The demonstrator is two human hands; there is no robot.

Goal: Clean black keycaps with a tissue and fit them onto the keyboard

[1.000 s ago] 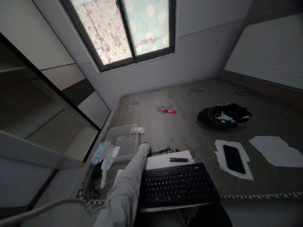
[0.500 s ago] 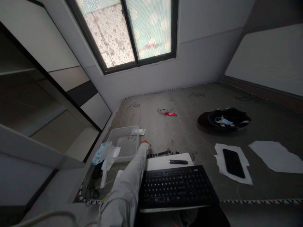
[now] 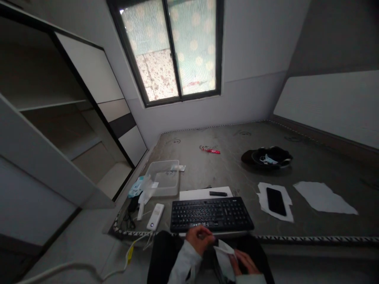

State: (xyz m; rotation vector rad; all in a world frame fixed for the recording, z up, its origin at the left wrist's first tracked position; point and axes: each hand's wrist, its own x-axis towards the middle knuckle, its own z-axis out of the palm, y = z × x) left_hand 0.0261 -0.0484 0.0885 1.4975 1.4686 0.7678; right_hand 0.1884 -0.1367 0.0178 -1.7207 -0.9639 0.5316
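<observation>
My left hand (image 3: 199, 238) is just in front of the keyboard (image 3: 211, 215), its thumb and fingertips pinched together. A small dark thing shows by those fingertips, too small to name. My right hand (image 3: 244, 262) is lower, over my lap, its fingers closed on a white sheet of paper or tissue (image 3: 225, 249). The sheet's upper edge lies close to my left fingertips, and its lower part hangs between my knees. The black keyboard rests on a white board (image 3: 192, 195), which also bears a short black stick-like object (image 3: 218, 193).
On the mattress (image 3: 195, 165) are a clear plastic box (image 3: 162, 191), blue-and-white packets (image 3: 136, 187), a white power strip (image 3: 156, 217), a red item (image 3: 211, 150), a dark cap (image 3: 272, 159) with a mask inside, a phone (image 3: 276, 201) on white paper and another white sheet (image 3: 324, 197).
My left arm has drawn back from beside the plastic box to my lap. My right hand with the white sheet has come into view. A dark strip beyond the board has mostly gone from sight.
</observation>
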